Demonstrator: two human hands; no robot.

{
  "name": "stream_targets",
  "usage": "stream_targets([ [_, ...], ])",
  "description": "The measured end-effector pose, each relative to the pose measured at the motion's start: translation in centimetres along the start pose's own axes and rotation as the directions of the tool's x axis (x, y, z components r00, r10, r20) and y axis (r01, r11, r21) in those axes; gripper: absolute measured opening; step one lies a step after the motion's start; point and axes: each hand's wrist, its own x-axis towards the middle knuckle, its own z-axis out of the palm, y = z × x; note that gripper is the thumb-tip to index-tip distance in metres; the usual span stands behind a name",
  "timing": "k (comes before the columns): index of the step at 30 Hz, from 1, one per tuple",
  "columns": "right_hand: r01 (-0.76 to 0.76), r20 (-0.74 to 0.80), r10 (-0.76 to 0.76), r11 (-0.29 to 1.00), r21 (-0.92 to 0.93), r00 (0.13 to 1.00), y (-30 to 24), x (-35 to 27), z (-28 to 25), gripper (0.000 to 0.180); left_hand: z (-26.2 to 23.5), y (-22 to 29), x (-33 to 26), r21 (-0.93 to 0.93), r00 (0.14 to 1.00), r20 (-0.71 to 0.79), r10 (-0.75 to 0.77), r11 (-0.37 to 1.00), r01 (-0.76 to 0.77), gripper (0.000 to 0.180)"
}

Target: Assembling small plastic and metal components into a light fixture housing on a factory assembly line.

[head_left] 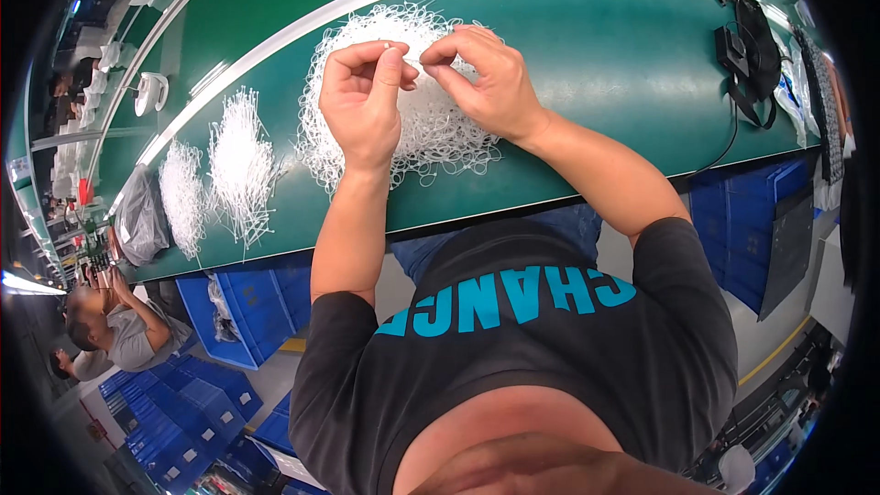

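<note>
A wide heap of thin white plastic loop ties [449, 137] covers the middle of the green table. Over it, my left hand [367, 96] is closed in a pinch, with a tiny white end showing between thumb and forefinger; it looks like part of one tie. My right hand [486, 78] is a short gap away, its thumb and forefinger pressed together too. Anything between those right fingertips blends into the white heap behind. To the left lie a pile of straighter white ties [241, 165] and a smaller pile [181, 197].
A grey plastic bag [142, 220] lies at the table's left end. On the right are a black strap with a device [747, 50] and its cable. Blue bins [252, 307] stand below the front edge. Another person [128, 330] works at far left.
</note>
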Motion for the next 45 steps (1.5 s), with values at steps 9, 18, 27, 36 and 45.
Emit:
stream_targets([
  [9,-0.117,-0.184,0.168,0.958,0.26,0.968,-1.3,0.3,0.1,0.025,0.8,0.2,-0.6,0.031,0.998,0.034,-0.046,0.999,0.045,0.011],
  [18,-0.007,-0.067,0.011,0.999,0.053,0.998,-1.0,0.7,-0.7,0.01,1.0,0.2,-0.8,0.022,0.995,0.054,-0.082,0.996,0.081,0.011],
  [27,-0.02,-0.015,0.02,1.0,0.025,1.0,-1.0,0.6,-1.0,0.009,0.8,0.3,-0.8,0.028,0.995,0.039,-0.089,0.996,0.088,0.012],
  [36,-0.089,-0.072,0.095,0.993,0.079,0.993,-1.7,0.8,-0.6,0.015,0.6,-0.2,-1.0,0.214,0.996,0.088,0.032,0.976,-0.05,0.013],
  [45,-0.133,-0.058,0.142,0.981,0.142,0.988,-1.4,0.3,-0.6,0.022,0.9,0.3,-0.9,0.17,0.997,0.069,0.025,0.985,-0.037,0.01],
])
